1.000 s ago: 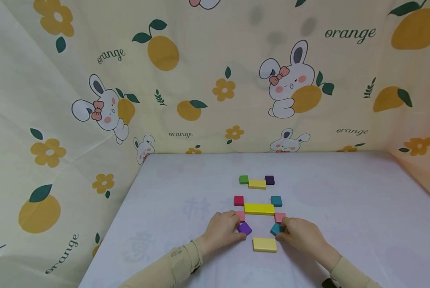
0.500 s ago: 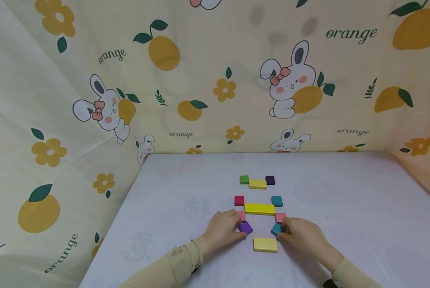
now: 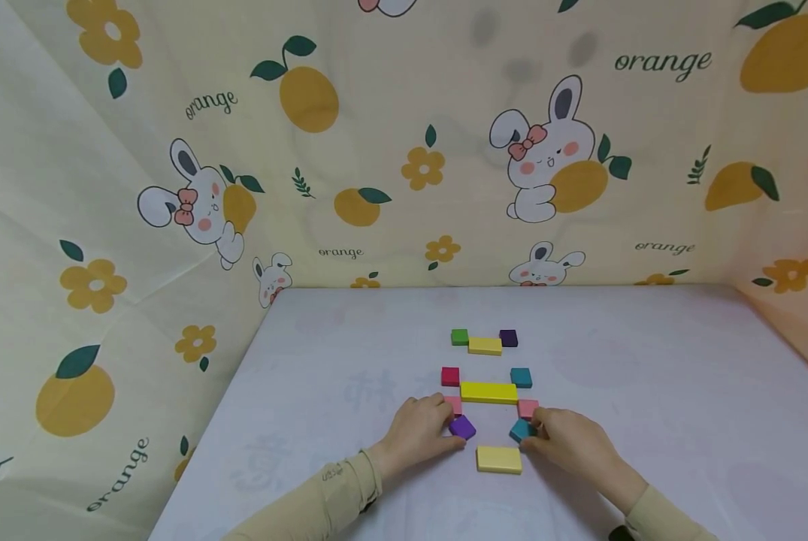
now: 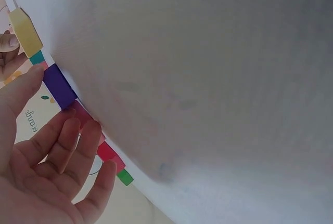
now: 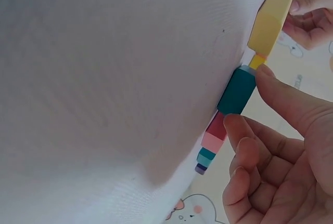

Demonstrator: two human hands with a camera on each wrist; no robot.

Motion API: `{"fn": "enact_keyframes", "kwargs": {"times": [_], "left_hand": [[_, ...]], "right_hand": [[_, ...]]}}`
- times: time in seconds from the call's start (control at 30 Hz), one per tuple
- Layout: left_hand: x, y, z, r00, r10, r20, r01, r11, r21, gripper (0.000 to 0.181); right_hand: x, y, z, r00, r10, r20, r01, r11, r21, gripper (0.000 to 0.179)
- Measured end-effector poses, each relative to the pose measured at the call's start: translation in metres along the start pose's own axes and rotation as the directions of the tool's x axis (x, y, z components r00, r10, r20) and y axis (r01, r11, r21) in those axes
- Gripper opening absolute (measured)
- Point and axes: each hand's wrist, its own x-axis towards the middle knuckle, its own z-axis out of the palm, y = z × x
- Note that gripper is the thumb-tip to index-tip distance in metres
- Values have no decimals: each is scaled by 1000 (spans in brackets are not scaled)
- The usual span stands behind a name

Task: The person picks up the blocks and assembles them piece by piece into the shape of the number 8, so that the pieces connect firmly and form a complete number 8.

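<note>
My left hand (image 3: pixel 420 430) pinches a purple block (image 3: pixel 462 427) between thumb and index finger; the block sits turned at an angle on the table. Its thumb and fingertip show at opposite ends of that purple block (image 4: pixel 60 86) in the left wrist view. Across from it, my right hand (image 3: pixel 575 439) pinches a tilted teal block (image 3: pixel 522 430) in the same way. Pink blocks, one at the left (image 3: pixel 454 406) and one at the right (image 3: pixel 528 409), lie just beyond the pinched ones. Between and nearer than the hands is a pale yellow block (image 3: pixel 499 460).
A long yellow block (image 3: pixel 488 392) lies between the pink blocks. Farther back are a red block (image 3: pixel 450 376), another teal block (image 3: pixel 522 377), a green block (image 3: pixel 460 336), a small yellow block (image 3: pixel 485 346) and a dark purple block (image 3: pixel 508 338). A patterned cloth (image 3: pixel 376 150) rises behind the white table (image 3: pixel 309 361).
The purple block has turned slightly and shifted a little away from me under my left hand. My right hand and the teal block show almost no movement.
</note>
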Motion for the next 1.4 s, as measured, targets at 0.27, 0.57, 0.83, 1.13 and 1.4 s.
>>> {"fn": "enact_keyframes", "kwargs": {"times": [0.27, 0.57, 0.83, 1.13, 1.4], "left_hand": [[-1, 0, 0, 1000, 11, -8, -11, 1000, 0, 36], [-1, -1, 1, 1000, 12, -5, -12, 1000, 25, 35], [-1, -2, 2, 1000, 20, -4, -19, 999, 27, 34], [0, -2, 2, 1000, 31, 2, -31, 999, 31, 34], [1, -3, 2, 999, 38, 3, -38, 999, 23, 34]], "right_hand": [[-1, -1, -2, 999, -4, -35, 4, 1000, 7, 28], [-10, -10, -5, 998, -56, 11, 54, 992, 118, 21], [-15, -15, -3, 967, -251, 37, 247, 965, 92, 30], [-12, -20, 6, 959, -276, 63, 273, 961, 51, 22], [-7, -25, 9, 972, -230, 49, 228, 973, 36, 22]]}}
